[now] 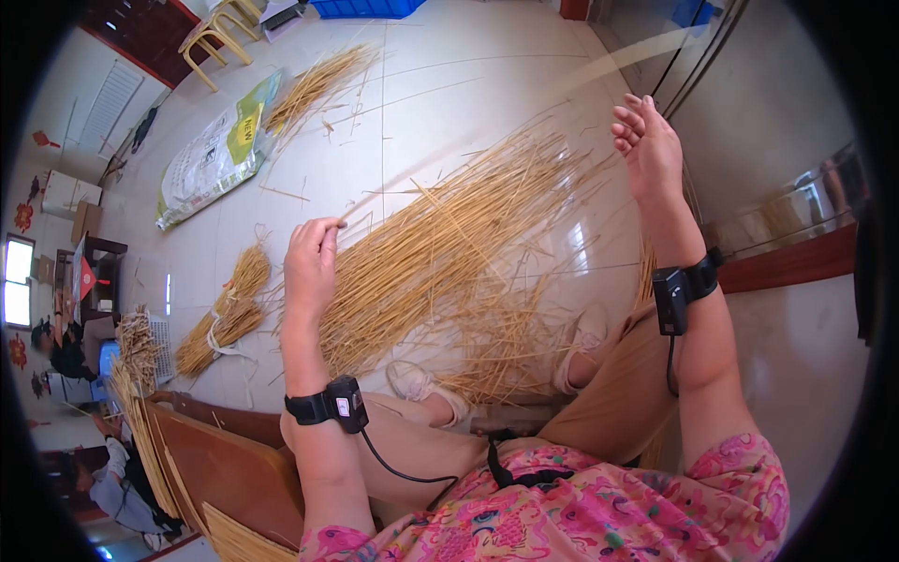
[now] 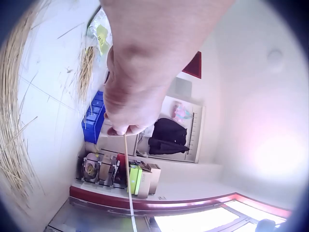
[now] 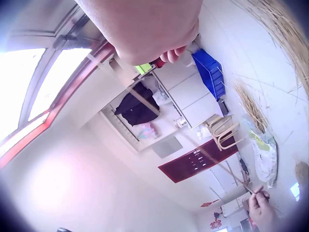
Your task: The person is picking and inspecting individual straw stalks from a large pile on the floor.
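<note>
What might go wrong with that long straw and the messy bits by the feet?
Only the left hand seems to hold the long straw, so it might wobble, bend or snap. Loose straws lie scattered beside the shoes, so a foot might crush some or slip.

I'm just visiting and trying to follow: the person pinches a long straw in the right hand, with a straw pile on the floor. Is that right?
Not quite: the left hand pinches the long straw, as the left wrist view shows. The straw pile is indeed on the floor.
</note>
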A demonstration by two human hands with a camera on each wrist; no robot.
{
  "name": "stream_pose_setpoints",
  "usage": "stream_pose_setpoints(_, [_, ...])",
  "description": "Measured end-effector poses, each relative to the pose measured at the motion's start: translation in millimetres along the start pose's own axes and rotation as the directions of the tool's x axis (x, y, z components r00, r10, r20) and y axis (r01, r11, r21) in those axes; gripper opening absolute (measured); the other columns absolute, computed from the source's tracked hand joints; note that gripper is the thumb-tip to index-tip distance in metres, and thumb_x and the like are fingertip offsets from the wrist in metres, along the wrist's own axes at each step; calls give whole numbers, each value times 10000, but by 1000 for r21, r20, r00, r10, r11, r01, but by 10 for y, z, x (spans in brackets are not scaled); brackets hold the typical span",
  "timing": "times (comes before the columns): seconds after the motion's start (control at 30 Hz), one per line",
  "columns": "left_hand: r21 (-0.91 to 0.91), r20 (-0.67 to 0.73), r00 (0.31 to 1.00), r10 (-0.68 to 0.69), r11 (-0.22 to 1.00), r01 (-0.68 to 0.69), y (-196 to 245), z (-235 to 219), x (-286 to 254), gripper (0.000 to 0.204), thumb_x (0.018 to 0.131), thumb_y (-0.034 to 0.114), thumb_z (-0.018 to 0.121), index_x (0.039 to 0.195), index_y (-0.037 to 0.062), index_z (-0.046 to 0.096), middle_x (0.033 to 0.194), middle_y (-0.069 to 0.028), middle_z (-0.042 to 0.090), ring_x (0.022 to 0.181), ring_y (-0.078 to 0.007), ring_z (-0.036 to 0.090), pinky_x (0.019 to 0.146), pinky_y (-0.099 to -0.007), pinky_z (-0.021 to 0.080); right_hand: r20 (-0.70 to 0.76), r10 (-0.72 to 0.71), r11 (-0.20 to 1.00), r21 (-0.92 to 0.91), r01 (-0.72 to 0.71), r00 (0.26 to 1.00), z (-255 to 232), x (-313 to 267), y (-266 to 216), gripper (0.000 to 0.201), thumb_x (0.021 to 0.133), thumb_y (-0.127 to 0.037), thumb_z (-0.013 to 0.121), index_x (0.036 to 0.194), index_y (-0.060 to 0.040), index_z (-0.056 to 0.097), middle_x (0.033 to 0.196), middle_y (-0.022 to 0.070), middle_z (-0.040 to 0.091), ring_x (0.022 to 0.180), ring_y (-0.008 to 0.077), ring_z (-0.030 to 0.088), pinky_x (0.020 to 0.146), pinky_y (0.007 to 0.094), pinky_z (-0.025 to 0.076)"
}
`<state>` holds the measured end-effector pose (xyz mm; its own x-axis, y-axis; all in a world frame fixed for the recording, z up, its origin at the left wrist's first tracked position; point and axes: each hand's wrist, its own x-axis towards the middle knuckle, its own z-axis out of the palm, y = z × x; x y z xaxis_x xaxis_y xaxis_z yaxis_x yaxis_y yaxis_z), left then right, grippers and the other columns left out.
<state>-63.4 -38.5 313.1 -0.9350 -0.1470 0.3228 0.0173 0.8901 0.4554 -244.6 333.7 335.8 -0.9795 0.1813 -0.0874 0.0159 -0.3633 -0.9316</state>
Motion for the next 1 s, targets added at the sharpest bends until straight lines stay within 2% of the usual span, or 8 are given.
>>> stream_pose_setpoints(0.03, [-1, -30, 1000, 0, 1000, 0, -7, -7, 10, 183, 898, 59, 490, 1055, 29, 579, 792, -86, 582, 781, -222, 551, 701, -319, 453, 73, 27, 1000, -15, -26, 997, 50, -64, 5, 270, 969, -260, 444, 1003, -19, 560, 798, 45, 605, 615, 86, 542, 537, 210, 439])
stream_pose_setpoints(0.13, [-444, -205, 955, -215, 890, 104, 66, -31, 98, 206, 947, 93, 437, 1083, 32, 579, 732, -28, 550, 660, -124, 502, 616, -244, 422, 286, 142, 976, -201, -85, 947, 199, -308, 180, 291, 966, -256, 444, 1043, -1, 564, 820, 55, 616, 626, 85, 544, 553, 208, 444])
stream_pose_setpoints(0.23, [-694, -349, 888, -300, 719, -31, 184, -239, 217, 263, 984, 151, 397, 1162, -1, 517, 711, 5, 492, 573, -41, 359, 516, -172, 296, 448, 314, 908, -399, -127, 837, 372, -636, 395, 278, 956, -235, 455, 1046, 1, 569, 850, 70, 621, 651, 94, 557, 562, 215, 460])
stream_pose_setpoints(0.33, [-924, -277, 897, -345, 351, -150, 203, -371, 234, 282, 989, 171, 393, 1202, 1, 464, 688, 5, 464, 549, -32, 305, 481, -172, 259, 614, 453, 827, -560, -47, 646, 467, -895, 574, 286, 952, -241, 480, 1077, 1, 565, 900, 68, 629, 693, 86, 577, 585, 218, 476])
stream_pose_setpoints(0.5, [-997, -16, 892, -451, -62, -49, 117, -100, 250, 225, 990, 206, 387, 1131, 55, 476, 656, 37, 385, 510, -38, 271, 446, -187, 237, 726, 536, 753, -642, 145, 430, 479, -1216, 922, 316, 929, -228, 522, 1117, 20, 576, 897, 96, 646, 705, 113, 605, 628, 262, 500])
stream_pose_setpoints(0.6, [-972, 126, 924, -361, -232, 42, 161, 166, 232, 223, 989, 209, 389, 1130, 59, 475, 661, 39, 391, 510, -41, 271, 445, -187, 236, 771, 558, 765, -621, 169, 307, 474, -1346, 1006, 310, 922, -208, 536, 1136, 13, 575, 880, 85, 647, 663, 102, 600, 625, 257, 499])
stream_pose_setpoints(0.8, [-981, 185, 913, -363, -128, 148, 405, 395, 233, 251, 992, 218, 385, 1174, 60, 455, 679, 19, 388, 520, -41, 273, 450, -182, 249, 812, 563, 826, -561, -62, 152, 473, -1535, 1156, 166, 903, -135, 558, 1000, -2, 580, 798, 29, 624, 579, 73, 555, 544, 219, 460])
stream_pose_setpoints(1.0, [-972, 231, 946, -226, -93, 215, 480, 550, 203, 330, 984, 252, 402, 1250, 58, 425, 844, -30, 504, 697, -79, 442, 587, -219, 381, 805, 577, 816, -573, -71, 140, 460, -1593, 1170, 111, 904, -129, 551, 862, -27, 554, 729, 29, 610, 590, 76, 577, 530, 234, 463])
